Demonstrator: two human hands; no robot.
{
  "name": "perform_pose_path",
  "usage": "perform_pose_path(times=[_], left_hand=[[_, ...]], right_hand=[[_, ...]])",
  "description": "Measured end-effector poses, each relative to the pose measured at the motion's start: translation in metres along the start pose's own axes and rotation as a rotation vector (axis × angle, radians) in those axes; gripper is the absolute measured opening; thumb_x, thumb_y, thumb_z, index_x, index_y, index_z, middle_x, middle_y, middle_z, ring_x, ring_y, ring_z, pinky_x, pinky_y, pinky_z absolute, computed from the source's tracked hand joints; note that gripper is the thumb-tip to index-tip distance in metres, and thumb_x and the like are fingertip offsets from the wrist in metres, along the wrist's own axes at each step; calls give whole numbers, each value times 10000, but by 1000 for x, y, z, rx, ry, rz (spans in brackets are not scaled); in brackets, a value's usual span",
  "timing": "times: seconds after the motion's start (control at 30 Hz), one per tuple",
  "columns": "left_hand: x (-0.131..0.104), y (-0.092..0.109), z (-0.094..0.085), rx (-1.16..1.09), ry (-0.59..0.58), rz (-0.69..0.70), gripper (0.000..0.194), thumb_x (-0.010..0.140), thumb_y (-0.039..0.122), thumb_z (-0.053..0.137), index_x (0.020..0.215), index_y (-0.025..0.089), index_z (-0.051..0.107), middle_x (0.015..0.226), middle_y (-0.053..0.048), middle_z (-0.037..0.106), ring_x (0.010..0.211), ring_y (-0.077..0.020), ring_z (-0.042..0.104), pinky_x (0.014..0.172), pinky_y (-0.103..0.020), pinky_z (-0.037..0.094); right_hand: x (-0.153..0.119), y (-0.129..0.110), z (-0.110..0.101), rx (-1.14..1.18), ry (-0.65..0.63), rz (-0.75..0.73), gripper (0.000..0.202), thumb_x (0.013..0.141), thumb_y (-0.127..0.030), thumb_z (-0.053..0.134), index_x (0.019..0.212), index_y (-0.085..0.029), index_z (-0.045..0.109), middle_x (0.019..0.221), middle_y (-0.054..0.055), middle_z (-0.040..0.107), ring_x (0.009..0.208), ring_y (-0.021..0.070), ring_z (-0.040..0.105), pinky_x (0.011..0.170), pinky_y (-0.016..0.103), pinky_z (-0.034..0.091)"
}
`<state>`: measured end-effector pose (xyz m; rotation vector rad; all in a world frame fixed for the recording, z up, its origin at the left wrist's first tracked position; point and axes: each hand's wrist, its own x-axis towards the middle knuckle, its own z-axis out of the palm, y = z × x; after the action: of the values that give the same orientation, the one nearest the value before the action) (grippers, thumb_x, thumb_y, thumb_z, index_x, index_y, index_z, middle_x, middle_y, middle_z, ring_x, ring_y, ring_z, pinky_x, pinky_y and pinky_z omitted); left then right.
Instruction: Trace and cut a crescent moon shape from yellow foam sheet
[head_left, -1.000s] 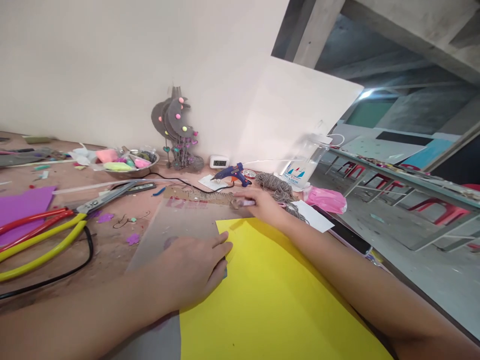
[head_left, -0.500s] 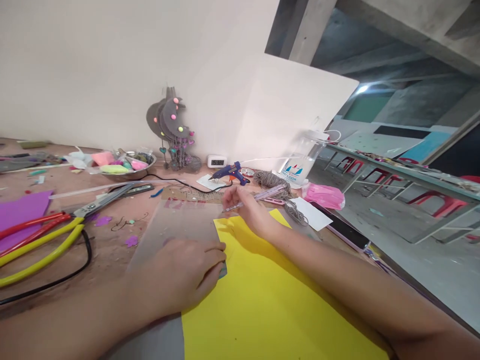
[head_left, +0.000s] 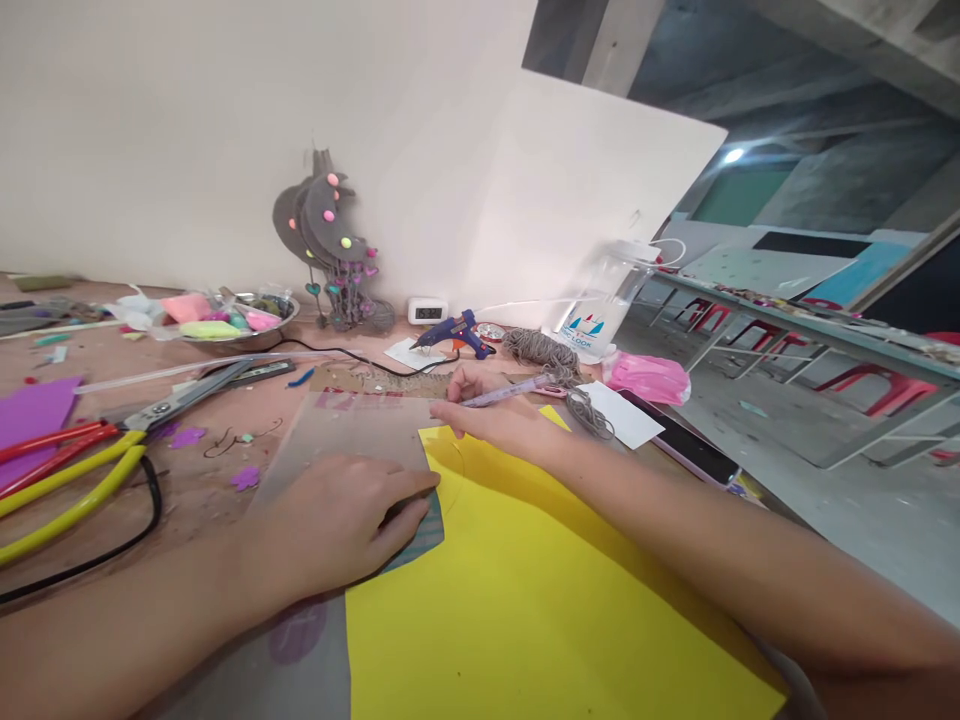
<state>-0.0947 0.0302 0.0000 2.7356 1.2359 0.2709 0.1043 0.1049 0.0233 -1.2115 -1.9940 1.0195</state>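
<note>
Paper (head_left: 525, 620), yellow; right hand (head_left: 501, 420) at its far edge, pinching a pen (head_left: 514, 389); left hand (head_left: 345, 520) over a blue-green patterned piece (head_left: 426, 540), gripping or merely resting, cannot tell.

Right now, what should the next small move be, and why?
Probably the left hand should slide the teal piece off the yellow sheet: the piece overlaps that sheet's edge, and a faint curved line already shows beside it.

The yellow sheet (head_left: 517, 600) lies flat, a faint curved line near its far left corner. A teal striped piece (head_left: 426, 538) overlaps its left edge; a translucent purplish pen (head_left: 508, 390) slants above its far end.
</note>
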Motion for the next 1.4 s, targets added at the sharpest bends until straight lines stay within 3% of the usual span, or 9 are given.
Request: perform_pose_path(times=[0.13,0.27,0.4,0.87,1.07,1.27,1.4], left_hand=[[1,1,-1,19,-22,6,349,962,343,377,1156,282,661,965,-45,755,838,-249,708,719,-360,521],[0,1,2,1,6,8,329,955,365,399,1118,261,664,940,-53,750,829,-254,705,699,-354,514],[-1,1,5,-29,50,27,298,945,350,426,1100,247,658,889,-51,743,779,-230,700,697,-329,504],[0,3,5,38,5,26,335,954,325,400,1186,260,631,962,-55,748,798,-269,711,650,-376,517],[-1,2,6,12,20,29,318,951,321,412,1159,255,644,945,-50,749,785,-253,709,657,-353,511],[0,2,6,18,15,23,328,949,321,411,1177,254,637,957,-59,749,803,-264,711,647,-357,512],[0,2,5,3,26,28,325,946,317,413,1164,254,646,947,-56,751,800,-262,713,668,-365,521]], right_hand=[[7,9,16,-11,109,-26,257,770,-354,602,680,-214,406,561,-71,425,515,91,383,500,232,282],[5,15,24,-13,106,-57,227,759,-298,561,659,-219,373,551,-71,403,530,101,371,522,239,280],[4,13,25,-49,101,-57,219,748,-278,551,645,-217,368,575,-68,391,548,101,369,540,241,287],[5,13,26,-75,73,-67,223,767,-283,548,651,-219,369,571,-70,376,550,107,368,536,246,274],[9,20,27,-130,195,-105,215,757,-269,535,641,-214,361,615,-64,377,576,103,356,551,251,272],[8,18,27,-126,132,-95,228,762,-287,536,642,-218,355,593,-68,369,566,104,360,543,254,270],[9,19,26,-152,194,-105,219,751,-258,527,630,-217,348,591,-67,364,564,104,346,543,257,257]])
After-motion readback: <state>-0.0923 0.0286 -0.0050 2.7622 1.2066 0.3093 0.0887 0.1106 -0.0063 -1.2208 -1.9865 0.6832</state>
